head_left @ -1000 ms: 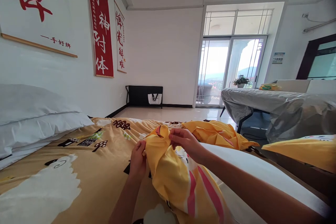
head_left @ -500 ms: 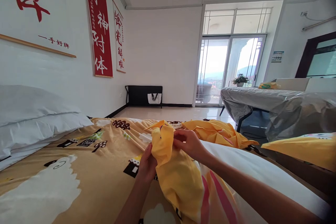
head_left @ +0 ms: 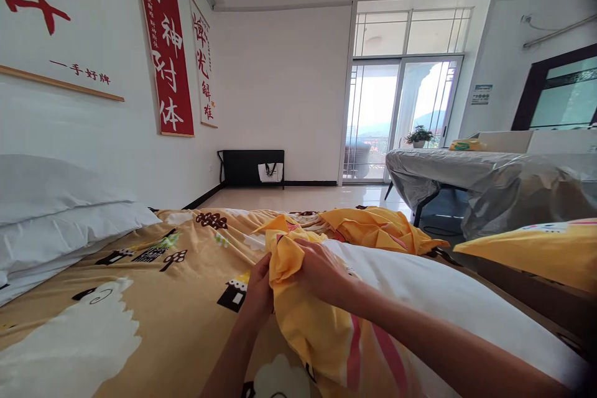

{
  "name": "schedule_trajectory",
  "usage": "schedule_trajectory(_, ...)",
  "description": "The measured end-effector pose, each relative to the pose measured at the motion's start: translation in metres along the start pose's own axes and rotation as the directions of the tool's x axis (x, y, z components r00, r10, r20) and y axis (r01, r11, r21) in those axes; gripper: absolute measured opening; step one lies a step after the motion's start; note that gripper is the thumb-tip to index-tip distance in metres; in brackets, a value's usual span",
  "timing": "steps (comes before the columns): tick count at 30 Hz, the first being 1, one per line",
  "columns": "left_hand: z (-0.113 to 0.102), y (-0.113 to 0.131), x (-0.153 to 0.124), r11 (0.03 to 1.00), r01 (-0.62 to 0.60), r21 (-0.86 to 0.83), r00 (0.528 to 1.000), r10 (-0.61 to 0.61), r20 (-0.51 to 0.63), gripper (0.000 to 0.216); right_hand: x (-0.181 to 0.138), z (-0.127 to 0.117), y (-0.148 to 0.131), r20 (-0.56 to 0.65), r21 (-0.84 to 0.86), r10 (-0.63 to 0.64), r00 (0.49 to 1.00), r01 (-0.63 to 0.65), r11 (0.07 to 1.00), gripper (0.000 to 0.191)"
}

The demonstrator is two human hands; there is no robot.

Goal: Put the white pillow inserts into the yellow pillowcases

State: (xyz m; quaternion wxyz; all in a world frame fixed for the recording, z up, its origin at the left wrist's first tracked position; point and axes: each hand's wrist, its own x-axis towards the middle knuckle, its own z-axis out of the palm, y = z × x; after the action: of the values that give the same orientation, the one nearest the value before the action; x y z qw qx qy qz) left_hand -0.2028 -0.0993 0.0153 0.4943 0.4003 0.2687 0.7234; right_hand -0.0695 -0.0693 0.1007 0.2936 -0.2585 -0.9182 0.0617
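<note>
A yellow pillowcase [head_left: 312, 323] with pink stripes is bunched up in front of me. My left hand [head_left: 260, 289] grips its gathered edge from the left, fingers partly hidden behind the cloth. From the right, my right hand [head_left: 321, 270] is closed on the same bunched end, fingertips tucked into the folds. A white pillow [head_left: 420, 280] lies under my right forearm, against the pillowcase. Just beyond my hands, more crumpled yellow cloth [head_left: 377, 227] rests on the bed.
A tan blanket [head_left: 186, 311] with sheep and house prints covers the bed. White pillows [head_left: 69, 224] are stacked at the left. At the right edge lies a yellow pillow [head_left: 541, 252]. A plastic-covered table [head_left: 466, 168] stands beyond, near the glass door [head_left: 373, 118].
My right hand has moved down and left, closing more firmly around the bunched cloth. The pillowcase's top end is lower and more crumpled. The view has shifted slightly right.
</note>
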Motion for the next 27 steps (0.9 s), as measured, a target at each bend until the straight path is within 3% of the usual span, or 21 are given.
schedule_trajectory(4, -0.002, 0.007, 0.004, 0.996, -0.038, -0.075, 0.999, 0.037, -0.018, 0.026, 0.001, 0.001, 0.017, -0.067, 0.159, 0.017, 0.998, -0.006, 0.987, 0.008)
schedule_trajectory(6, -0.008, 0.013, 0.007, 0.993, -0.102, -0.065, 0.990, 0.095, -0.108, 0.030, 0.000, 0.000, 0.027, -0.088, 0.255, 0.060, 0.994, -0.036, 0.966, 0.008)
schedule_trajectory(9, -0.025, 0.028, 0.010, 0.970, -0.208, 0.123, 0.928, 0.236, -0.289, 0.030, 0.001, -0.002, 0.038, -0.103, 0.375, 0.117, 0.988, -0.070, 0.925, 0.003)
schedule_trajectory(11, -0.038, 0.039, 0.010, 0.932, -0.220, 0.288, 0.889, 0.313, -0.333, 0.030, 0.003, -0.002, 0.042, -0.101, 0.439, 0.163, 0.981, -0.103, 0.893, 0.006)
schedule_trajectory(12, -0.045, 0.043, 0.010, 0.908, -0.185, 0.377, 0.898, 0.311, -0.310, 0.031, 0.005, -0.002, 0.042, -0.097, 0.468, 0.185, 0.978, -0.120, 0.875, 0.009)
schedule_trajectory(15, -0.054, 0.045, 0.009, 0.780, -0.001, 0.626, 0.982, 0.120, -0.148, 0.032, 0.008, -0.001, 0.039, -0.094, 0.539, 0.197, 0.976, -0.116, 0.834, 0.013)
schedule_trajectory(17, -0.053, 0.039, 0.009, 0.678, 0.073, 0.731, 0.997, -0.043, -0.059, 0.029, 0.008, 0.002, 0.034, -0.093, 0.544, 0.170, 0.981, -0.093, 0.834, 0.012)
schedule_trajectory(19, -0.049, 0.034, 0.008, 0.634, 0.086, 0.768, 0.994, -0.101, -0.028, 0.022, 0.006, 0.007, 0.028, -0.073, 0.528, 0.147, 0.986, -0.087, 0.845, 0.011)
schedule_trajectory(20, -0.046, 0.034, 0.006, 0.613, 0.072, 0.787, 0.996, -0.083, -0.027, 0.019, 0.005, 0.010, 0.025, -0.059, 0.520, 0.145, 0.988, -0.093, 0.849, 0.012)
schedule_trajectory(22, -0.040, 0.042, 0.001, 0.569, -0.006, 0.822, 0.994, 0.091, -0.055, 0.011, 0.004, 0.013, 0.020, -0.028, 0.523, 0.153, 0.988, -0.116, 0.845, 0.013)
schedule_trajectory(25, -0.030, 0.062, -0.013, 0.558, -0.179, 0.811, 0.914, 0.400, -0.073, 0.012, 0.004, 0.014, 0.013, 0.007, 0.552, 0.153, 0.988, -0.131, 0.824, 0.017)
schedule_trajectory(27, -0.021, 0.071, -0.022, 0.650, -0.228, 0.725, 0.923, 0.381, -0.051, 0.027, 0.005, 0.014, 0.009, 0.036, 0.556, 0.142, 0.989, -0.138, 0.819, 0.017)
